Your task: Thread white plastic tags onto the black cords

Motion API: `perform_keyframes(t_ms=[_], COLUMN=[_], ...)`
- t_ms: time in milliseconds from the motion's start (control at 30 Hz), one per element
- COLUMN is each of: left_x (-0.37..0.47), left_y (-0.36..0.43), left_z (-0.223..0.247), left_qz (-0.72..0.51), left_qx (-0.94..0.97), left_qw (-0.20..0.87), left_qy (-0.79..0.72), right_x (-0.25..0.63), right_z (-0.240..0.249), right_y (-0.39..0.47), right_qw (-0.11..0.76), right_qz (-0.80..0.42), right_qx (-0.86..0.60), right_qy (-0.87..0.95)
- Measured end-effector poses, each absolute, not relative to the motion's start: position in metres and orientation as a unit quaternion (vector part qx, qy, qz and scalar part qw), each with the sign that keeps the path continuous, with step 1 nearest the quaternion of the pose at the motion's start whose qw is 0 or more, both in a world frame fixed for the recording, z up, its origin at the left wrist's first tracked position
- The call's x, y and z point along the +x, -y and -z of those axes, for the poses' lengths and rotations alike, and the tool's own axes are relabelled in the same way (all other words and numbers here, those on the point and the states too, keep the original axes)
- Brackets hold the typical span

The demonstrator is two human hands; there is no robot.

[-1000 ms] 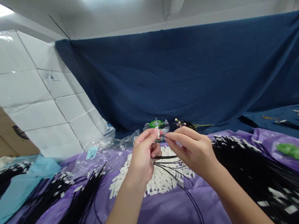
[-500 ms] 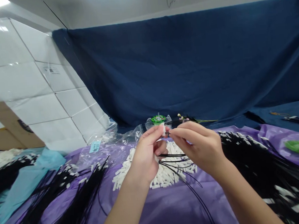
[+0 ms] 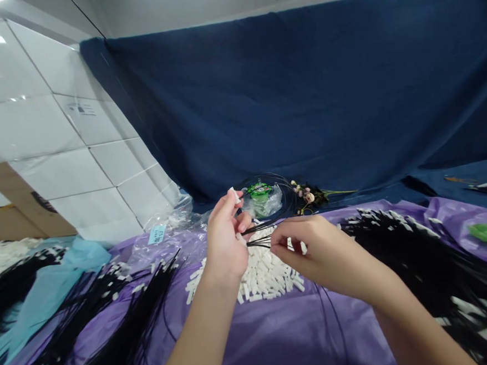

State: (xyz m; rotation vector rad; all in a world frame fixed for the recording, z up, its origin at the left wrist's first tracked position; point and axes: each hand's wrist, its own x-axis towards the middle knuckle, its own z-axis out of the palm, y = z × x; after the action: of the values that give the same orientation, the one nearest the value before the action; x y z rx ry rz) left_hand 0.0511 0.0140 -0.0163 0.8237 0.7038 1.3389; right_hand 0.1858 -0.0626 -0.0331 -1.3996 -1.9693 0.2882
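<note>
My left hand (image 3: 226,236) is closed, pinching a small white connector (image 3: 235,195) between thumb and fingertip. Thin black wires (image 3: 261,240) run rightward from a second white piece (image 3: 241,239) against its palm. My right hand (image 3: 310,244) is closed on the black wires, fingertips pressed together; its grip partly hides them. Other black strands arc up and back from the left hand. Beneath both hands lies a heap of small white connector pieces (image 3: 266,275) on a purple sheet (image 3: 287,335).
Bundles of black wires with white ends lie at left (image 3: 132,323) and right (image 3: 403,266). White boxes (image 3: 27,131) are stacked at the left, near a clear plastic bag (image 3: 181,239). Behind are a green round object (image 3: 259,191), artificial flowers (image 3: 308,197) and a blue curtain (image 3: 283,102).
My right hand has left the white connector at the left fingertips and moved down to the black wires. My left hand has shifted left and up, still pinching the connector.
</note>
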Motion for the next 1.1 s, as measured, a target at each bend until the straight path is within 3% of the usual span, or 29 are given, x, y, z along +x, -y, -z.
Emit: perform_keyframes(t_ms=[567, 700, 900, 967, 1100], left_x=[0.052, 0.053, 0.053, 0.053, 0.053], left_y=[-0.012, -0.012, -0.014, -0.014, -0.014], left_z=[0.020, 0.020, 0.022, 0.023, 0.024], left_qz=[-0.590, -0.589, -0.575, -0.569, -0.557], left_qx=[0.412, 0.414, 0.422, 0.423, 0.426], left_qw=[0.627, 0.626, 0.636, 0.642, 0.650], left_qy=[-0.298, -0.301, -0.296, -0.293, -0.292], right_x=[0.175, 0.178, 0.209, 0.218, 0.226], right_z=[0.045, 0.043, 0.032, 0.028, 0.021], right_y=[0.053, 0.051, 0.052, 0.053, 0.051], right_qw=[0.324, 0.407, 0.522, 0.569, 0.715], right_qz=[-0.044, -0.171, -0.563, -0.576, -0.460], right_qx=[-0.560, -0.526, -0.305, -0.287, -0.312], right_qy=[0.761, 0.727, 0.564, 0.512, 0.424])
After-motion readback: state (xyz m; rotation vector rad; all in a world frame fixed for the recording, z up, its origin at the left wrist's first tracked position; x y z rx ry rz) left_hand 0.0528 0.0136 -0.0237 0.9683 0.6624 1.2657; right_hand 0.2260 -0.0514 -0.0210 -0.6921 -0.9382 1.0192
